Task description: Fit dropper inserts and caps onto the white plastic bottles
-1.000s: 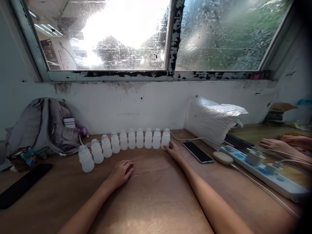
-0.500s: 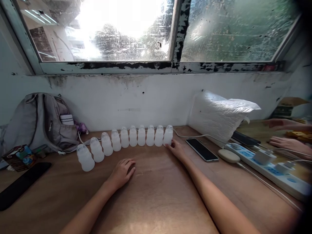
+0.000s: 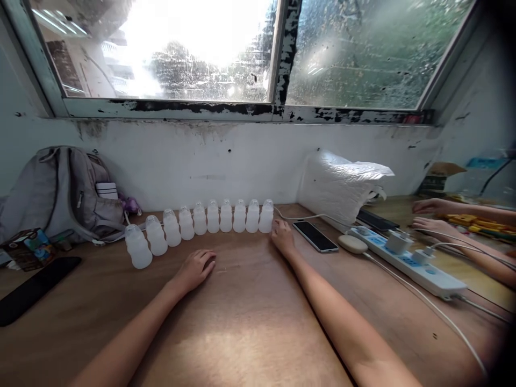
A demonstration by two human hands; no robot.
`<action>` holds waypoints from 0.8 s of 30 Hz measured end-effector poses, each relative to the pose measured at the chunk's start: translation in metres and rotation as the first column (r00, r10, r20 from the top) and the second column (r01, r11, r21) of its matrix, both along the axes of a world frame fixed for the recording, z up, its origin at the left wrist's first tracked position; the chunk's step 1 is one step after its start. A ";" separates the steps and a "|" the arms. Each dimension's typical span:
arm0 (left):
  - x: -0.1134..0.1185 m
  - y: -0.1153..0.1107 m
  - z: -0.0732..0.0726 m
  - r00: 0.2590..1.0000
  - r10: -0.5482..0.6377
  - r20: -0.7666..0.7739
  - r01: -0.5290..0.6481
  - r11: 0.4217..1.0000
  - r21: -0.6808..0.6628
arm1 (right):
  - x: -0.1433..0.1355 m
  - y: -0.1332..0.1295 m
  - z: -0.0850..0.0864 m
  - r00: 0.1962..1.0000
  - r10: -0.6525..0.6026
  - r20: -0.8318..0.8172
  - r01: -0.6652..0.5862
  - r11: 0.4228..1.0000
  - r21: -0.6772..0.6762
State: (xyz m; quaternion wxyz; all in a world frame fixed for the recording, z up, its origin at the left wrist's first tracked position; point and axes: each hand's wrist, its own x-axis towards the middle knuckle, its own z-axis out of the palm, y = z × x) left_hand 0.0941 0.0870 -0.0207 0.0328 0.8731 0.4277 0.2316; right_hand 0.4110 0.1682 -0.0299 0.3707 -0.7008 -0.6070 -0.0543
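Note:
Several frosted white bottles with clear tops stand upright in a curved row along the back of the brown table [image 3: 234,317]. The leftmost bottle [image 3: 138,247] is nearest to me, and the rightmost one [image 3: 266,216] stands by the wall. My left hand [image 3: 196,270] rests on the table in front of the row, holding nothing, its fingers loosely apart. Just right of the rightmost bottle, my right hand [image 3: 282,236] lies on the table with its fingers curled; whether it touches the bottle is hard to tell.
A grey backpack [image 3: 66,193], a carton [image 3: 32,248] and a black phone [image 3: 36,290] lie left. Rightward are another phone [image 3: 315,236], a beige disc [image 3: 352,244], a power strip [image 3: 415,263], a foil pouch [image 3: 336,185] and another person's hands [image 3: 433,215].
The view has shifted, showing more of the right side. My right hand has come away from the front of the rightmost bottle to its right side, and its fingers have curled in. The bottle row looks unchanged.

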 end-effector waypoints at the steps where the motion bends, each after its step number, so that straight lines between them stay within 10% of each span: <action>1: 0.000 -0.001 0.000 1.000 0.000 0.001 0.000 1.000 0.003 | 0.000 0.000 0.000 1.000 -0.002 -0.017 0.002 1.000 -0.006; 24: 0.000 -0.007 0.003 1.000 0.007 0.027 -0.007 1.000 0.017 | 0.030 -0.010 0.003 0.962 -0.263 0.076 0.268 0.960 -0.074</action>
